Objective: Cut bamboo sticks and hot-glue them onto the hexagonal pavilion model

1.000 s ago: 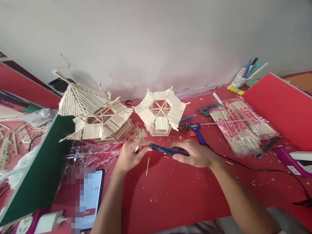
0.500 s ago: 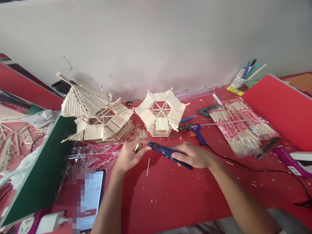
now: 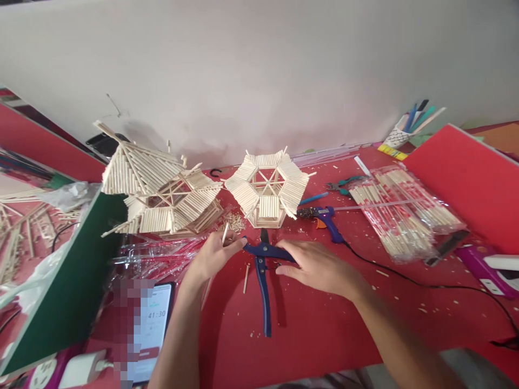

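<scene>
My left hand [image 3: 213, 256] pinches a short wooden stick [image 3: 225, 233] that points upward, its fingertips touching the head of blue-handled cutters [image 3: 263, 270]. The cutters lie spread wide on the red table [image 3: 316, 329], one handle pointing toward me, the other under my right hand [image 3: 318, 265]. That hand rests on the handle with its fingers stretched and loosely curved. A loose stick [image 3: 245, 277] lies just left of the cutters. Beyond them stands a small hexagonal stick model [image 3: 267, 189].
A larger stick-built roof model [image 3: 158, 186] stands at the left. A blue glue gun [image 3: 324, 219] with a black cord, teal pliers [image 3: 344, 183] and bagged sticks [image 3: 401, 210] lie to the right. A phone [image 3: 152, 329] sits near the front left, beside a green board [image 3: 60, 292].
The cutters have sprung wide open, one handle swinging down toward me. My right hand loosened from a grip to resting on the other handle. The left hand raised its stick upright.
</scene>
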Motion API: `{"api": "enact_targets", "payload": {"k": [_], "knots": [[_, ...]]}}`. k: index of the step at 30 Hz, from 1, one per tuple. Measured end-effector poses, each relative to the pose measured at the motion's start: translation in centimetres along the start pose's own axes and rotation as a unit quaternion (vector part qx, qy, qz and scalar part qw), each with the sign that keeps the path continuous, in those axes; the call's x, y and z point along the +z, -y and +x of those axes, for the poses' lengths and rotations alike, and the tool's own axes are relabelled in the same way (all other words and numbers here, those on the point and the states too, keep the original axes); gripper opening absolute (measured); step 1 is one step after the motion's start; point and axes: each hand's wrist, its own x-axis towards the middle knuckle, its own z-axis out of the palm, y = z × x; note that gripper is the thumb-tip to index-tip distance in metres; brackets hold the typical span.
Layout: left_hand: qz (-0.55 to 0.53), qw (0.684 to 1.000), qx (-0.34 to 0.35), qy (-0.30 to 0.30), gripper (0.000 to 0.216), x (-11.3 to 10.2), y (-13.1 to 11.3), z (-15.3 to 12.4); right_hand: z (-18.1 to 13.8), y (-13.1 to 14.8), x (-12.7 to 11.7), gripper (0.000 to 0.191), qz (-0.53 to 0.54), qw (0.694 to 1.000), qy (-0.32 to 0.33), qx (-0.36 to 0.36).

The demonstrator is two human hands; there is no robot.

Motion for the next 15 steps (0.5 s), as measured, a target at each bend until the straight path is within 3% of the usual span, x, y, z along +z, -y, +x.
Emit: {"api": "enact_targets", "payload": {"k": [3,6,11,15], "knots": [[-0.039,0.999,-0.03,0.01,0.047,-0.2,0.4,0.0,0.0,0.4,1.0,0.03,-0.04,0.999,-0.021,-0.003],[-0.051,0.998,-0.04,0.021,0.05,-0.5,0.5,-0.1,0.1,0.2,1.2,0.029,-0.027,1.0,-0.004,0.015],[-0.051,0.996,0.015,-0.076,0.051,-0.8,0.3,-0.2,0.8,-0.4,0.7,0.023,0.077,0.996,0.05,0.023],[-0.049,0.99,0.048,-0.124,0.053,-1.0,0.2,-0.2,1.7,-0.7,1.7,0.02,0.222,0.969,0.101,0.023]]}}
